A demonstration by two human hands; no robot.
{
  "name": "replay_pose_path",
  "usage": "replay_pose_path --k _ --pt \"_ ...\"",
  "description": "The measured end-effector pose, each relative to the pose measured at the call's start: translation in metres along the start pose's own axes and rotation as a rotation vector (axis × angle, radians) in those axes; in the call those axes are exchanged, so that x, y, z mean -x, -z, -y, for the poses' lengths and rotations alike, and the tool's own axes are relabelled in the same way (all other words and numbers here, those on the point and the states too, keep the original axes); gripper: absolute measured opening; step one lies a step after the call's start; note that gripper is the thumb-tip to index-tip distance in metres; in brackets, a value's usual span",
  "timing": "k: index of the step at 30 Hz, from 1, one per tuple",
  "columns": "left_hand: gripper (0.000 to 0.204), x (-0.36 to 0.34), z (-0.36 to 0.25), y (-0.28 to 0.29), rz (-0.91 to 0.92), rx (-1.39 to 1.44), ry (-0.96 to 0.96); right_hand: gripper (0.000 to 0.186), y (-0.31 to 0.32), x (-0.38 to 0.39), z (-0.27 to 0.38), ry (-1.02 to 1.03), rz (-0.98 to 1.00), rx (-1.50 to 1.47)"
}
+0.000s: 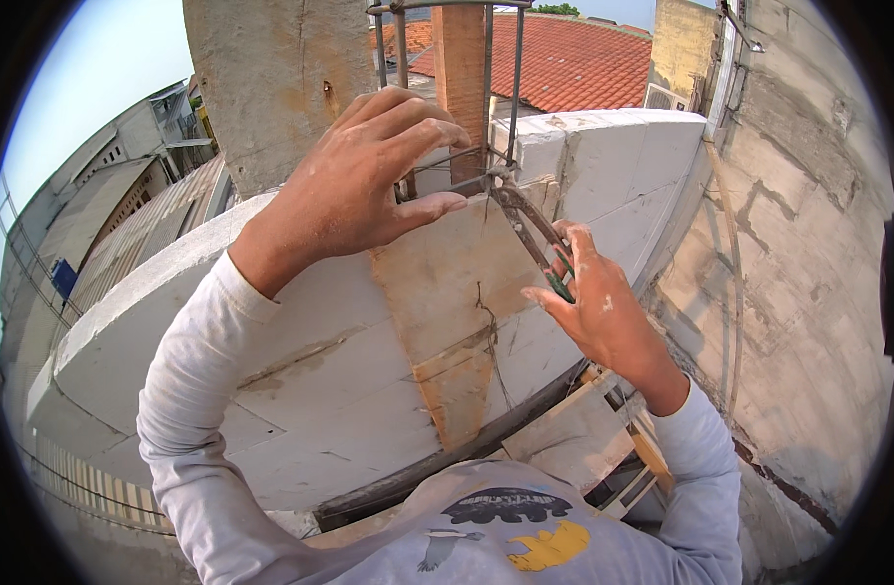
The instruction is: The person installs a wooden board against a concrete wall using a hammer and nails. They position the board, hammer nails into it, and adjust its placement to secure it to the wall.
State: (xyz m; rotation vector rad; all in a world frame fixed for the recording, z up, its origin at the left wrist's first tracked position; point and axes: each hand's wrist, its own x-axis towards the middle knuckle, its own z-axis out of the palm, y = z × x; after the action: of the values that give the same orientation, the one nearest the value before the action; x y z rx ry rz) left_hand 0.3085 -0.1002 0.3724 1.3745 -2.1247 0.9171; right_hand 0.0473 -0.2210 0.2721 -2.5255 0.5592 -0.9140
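My right hand (608, 307) is closed around the handles of rusty pincers (527, 222), which have bits of green on the grips. The jaws of the pincers meet a joint of thin tie wire (500, 175) at the base of a steel rebar cage (517, 88). Left of that joint, my left hand (369, 180) is raised with its thumb and fingers apart, and nothing shows between them. Its fingertips are close to the cage's lower bars; whether they touch is hidden. Below both hands, a stained plywood board (447, 292) stands upright against the wall.
A wall of white blocks (310, 409) curves across the front. Behind it rise a wide board (276, 88) and a wooden post (461, 58). At right stands a rough plastered wall (808, 244). Planks (574, 434) lie low near my body, and a loose wire (491, 331) dangles.
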Motion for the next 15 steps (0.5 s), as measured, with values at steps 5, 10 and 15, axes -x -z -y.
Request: replay_pose_path --k 5,10,15 --pt "0.074 0.035 0.047 0.043 -0.468 -0.436 0.474 0.072 -0.003 -0.004 0.026 -0.488 0.102 -0.382" --pt "0.08 0.053 0.076 0.065 -0.473 -0.201 0.844 0.059 0.002 0.008 -0.004 0.055 -0.252 0.28" --pt "0.054 0.08 0.093 0.079 -0.253 0.698 1.059 0.043 -0.008 0.011 -0.006 0.215 -0.339 0.409"
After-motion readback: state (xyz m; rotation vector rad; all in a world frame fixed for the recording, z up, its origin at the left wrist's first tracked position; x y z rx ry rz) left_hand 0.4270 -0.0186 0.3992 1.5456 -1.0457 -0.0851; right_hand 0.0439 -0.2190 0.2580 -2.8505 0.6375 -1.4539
